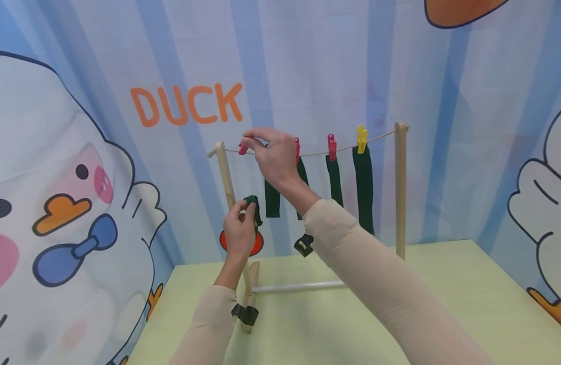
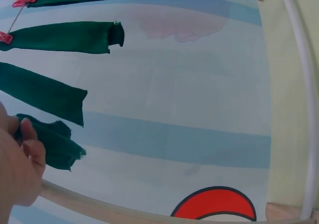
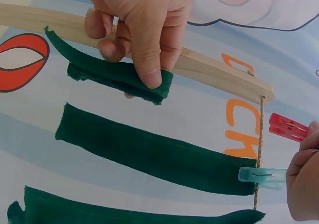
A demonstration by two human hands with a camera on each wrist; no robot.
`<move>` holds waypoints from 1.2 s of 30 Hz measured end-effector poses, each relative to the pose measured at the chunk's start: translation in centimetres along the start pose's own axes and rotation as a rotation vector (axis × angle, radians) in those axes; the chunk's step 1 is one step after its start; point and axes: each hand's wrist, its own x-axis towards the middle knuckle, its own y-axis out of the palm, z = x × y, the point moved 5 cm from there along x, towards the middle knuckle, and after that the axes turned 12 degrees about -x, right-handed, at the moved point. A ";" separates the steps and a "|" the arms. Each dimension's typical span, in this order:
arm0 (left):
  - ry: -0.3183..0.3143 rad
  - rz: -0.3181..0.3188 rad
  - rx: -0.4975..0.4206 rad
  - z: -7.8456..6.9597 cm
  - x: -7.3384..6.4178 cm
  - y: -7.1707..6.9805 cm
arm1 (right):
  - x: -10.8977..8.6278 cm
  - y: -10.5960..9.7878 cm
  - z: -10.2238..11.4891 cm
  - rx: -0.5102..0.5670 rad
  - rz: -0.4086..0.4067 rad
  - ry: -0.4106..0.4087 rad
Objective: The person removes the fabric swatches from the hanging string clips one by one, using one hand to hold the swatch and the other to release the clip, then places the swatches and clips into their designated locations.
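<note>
Diffuse light, wrist views perhaps soft.

In my head view the worktop (image 1: 445,299) is pale yellow-green, spreading in front of, behind and to the right of the white rod (image 1: 299,287). At the rod's left end I see a wooden foot (image 2: 284,210) resting directly on the surface. I can't tell whether the rod touches the worktop; its right end is hidden from me.
</note>
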 end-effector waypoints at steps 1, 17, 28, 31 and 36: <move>0.003 -0.002 0.015 -0.1 0.0 0.0 | 0.0 0.0 0.0 0.000 0.008 0.007; 0.043 -0.017 0.089 -0.4 -0.9 -0.2 | -2.5 -1.8 -0.4 0.027 0.125 0.015; 0.022 -0.034 0.076 0.8 -3.6 -1.3 | -9.0 -4.9 -4.0 0.026 0.168 0.015; 0.023 -0.032 0.077 1.2 -4.0 -1.3 | -10.1 -5.7 -5.0 0.010 0.166 0.036; 0.010 -0.028 0.075 1.9 -4.7 -1.4 | -12.2 -7.2 -6.8 -0.026 0.169 0.093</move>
